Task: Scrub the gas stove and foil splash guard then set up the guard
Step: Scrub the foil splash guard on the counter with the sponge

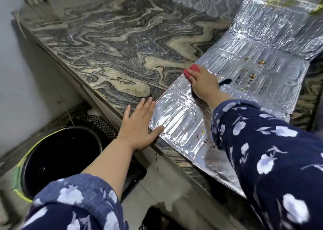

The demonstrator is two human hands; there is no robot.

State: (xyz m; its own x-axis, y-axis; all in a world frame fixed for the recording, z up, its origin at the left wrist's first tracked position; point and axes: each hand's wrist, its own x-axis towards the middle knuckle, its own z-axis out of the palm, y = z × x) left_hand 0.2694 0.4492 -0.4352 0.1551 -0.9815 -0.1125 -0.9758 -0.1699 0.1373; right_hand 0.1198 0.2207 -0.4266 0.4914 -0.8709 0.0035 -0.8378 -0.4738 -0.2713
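one foil splash guard lies flat on the surface, long axis running near-to-far. right hand fingers clamp one red sponge; left hand fingers spread flat.

Home kitchen: marbled stone counter, patterned wall tiles, bucket.

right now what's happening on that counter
A person is scrubbing a foil splash guard that lies mostly flat on the marble counter. The right hand presses a red sponge onto it, while the left hand steadies its near edge. Brown grease spots remain further along.
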